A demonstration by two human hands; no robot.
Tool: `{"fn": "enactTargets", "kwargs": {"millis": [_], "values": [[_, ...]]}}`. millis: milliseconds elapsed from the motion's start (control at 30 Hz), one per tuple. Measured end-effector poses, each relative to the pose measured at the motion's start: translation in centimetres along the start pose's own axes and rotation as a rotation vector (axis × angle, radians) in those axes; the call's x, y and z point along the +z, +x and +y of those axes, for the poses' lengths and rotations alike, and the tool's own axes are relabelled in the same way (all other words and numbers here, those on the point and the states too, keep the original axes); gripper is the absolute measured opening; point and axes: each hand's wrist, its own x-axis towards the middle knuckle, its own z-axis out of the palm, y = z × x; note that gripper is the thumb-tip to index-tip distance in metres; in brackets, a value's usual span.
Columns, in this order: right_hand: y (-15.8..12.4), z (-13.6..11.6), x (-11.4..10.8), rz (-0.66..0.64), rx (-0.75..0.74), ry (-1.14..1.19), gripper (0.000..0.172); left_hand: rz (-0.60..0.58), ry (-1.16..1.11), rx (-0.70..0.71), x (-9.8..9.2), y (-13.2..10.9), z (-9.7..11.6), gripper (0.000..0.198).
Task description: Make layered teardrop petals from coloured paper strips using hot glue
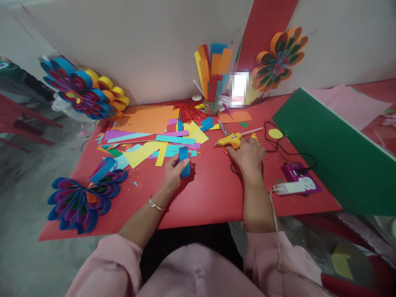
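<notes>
My left hand point(173, 171) pinches a looped blue paper strip point(185, 161) between thumb and fingers, above the red table. At the centre right, my right hand point(249, 156) is closed around the handle of a yellow glue gun point(230, 141). The gun's nozzle points left and a pale glue stick point(252, 131) sticks out of its back. Part of the handle is hidden under my fingers. Just behind the gun lie scissors point(223, 128). A blue, purple and green flower of paper loops point(83, 198) rests on the table's left front.
Cut paper strips point(148, 140) and an orange sheet point(145, 119) cover the table's back left. A cup point(211, 107) of strips stands near the wall. To the right are a green board point(337, 156), a purple power socket point(301, 177) with cables, and a blurred bright screen point(239, 88).
</notes>
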Motion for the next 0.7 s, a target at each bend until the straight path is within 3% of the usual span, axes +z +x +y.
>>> {"fn": "enactTargets", "kwargs": {"millis": [100, 167, 233, 300, 467, 600, 700], "values": [[-0.7, -2.2, -0.6, 0.079, -0.087, 0.117, 0.048, -0.04, -0.094, -0.089, 0.2, -0.1, 0.0, 0.058], [-1.8, -4.6, -0.3, 0.058, -0.236, 0.369, 0.043, -0.034, -0.145, -0.14, 0.2, 0.0, -0.2, 0.062], [-3.3, -7.2, 0.4, -0.118, -0.343, 0.679, 0.044, -0.005, -0.189, -0.179, 0.1, 0.4, -0.5, 0.064], [-5.0, -9.7, 1.0, -0.251, -0.339, 0.847, 0.045, 0.05, -0.253, -0.194, -0.1, 0.7, -0.7, 0.058], [-8.7, -13.5, 0.9, -0.303, -0.366, 0.856, 0.037, 0.272, -0.449, -0.188, -1.1, 0.3, -0.3, 0.016], [-10.9, -15.1, 0.6, -0.346, -0.47, 0.805, 0.036, 0.456, -0.507, -0.117, -2.7, -1.2, 0.6, 0.016], [-12.6, -15.0, 0.5, -0.34, -0.509, 0.859, 0.035, 0.512, -0.546, -0.098, -3.8, -2.6, 1.3, 0.02]]}}
